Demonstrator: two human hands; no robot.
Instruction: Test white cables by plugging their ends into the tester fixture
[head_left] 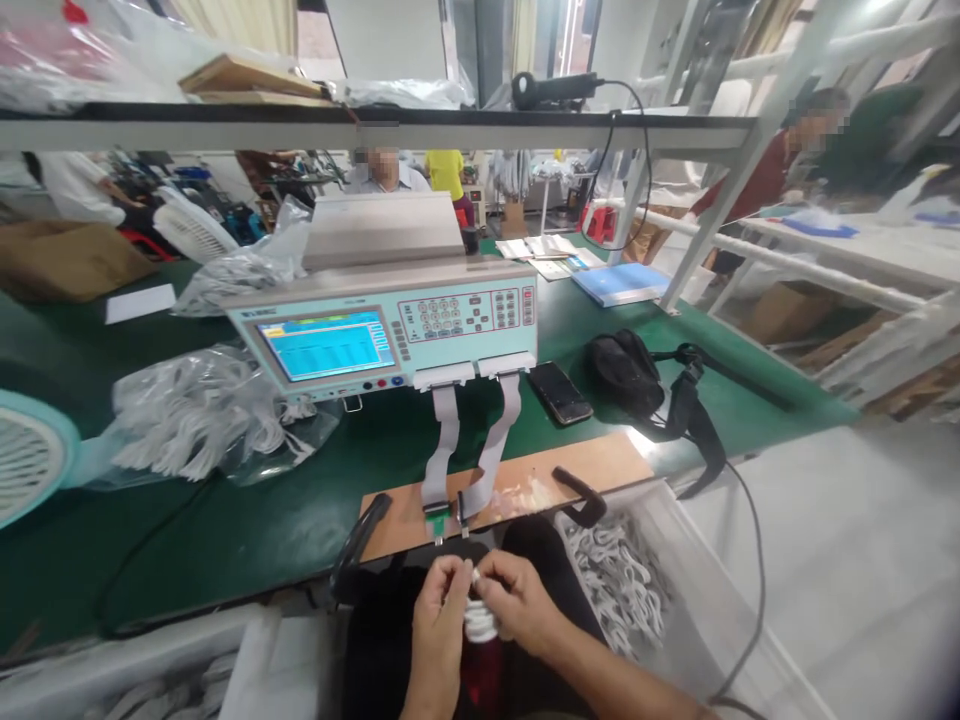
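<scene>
Cable coil point(481, 622), white: sits between left hand point(441, 603) and right hand point(517, 600), pinched by both at upper end; hangs below grip, near side of green connector board point(439, 523); long axis unclear.

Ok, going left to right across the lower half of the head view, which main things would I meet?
Light-blue fan → bagged white cords → left hand → coiled white cord → right hand → white crate.

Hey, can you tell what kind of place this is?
Probably a small factory or workshop where cables get tested: a bench instrument with a lit screen and ribbon cables, a bag of coiled white cables, and a bin of more cables.
</scene>
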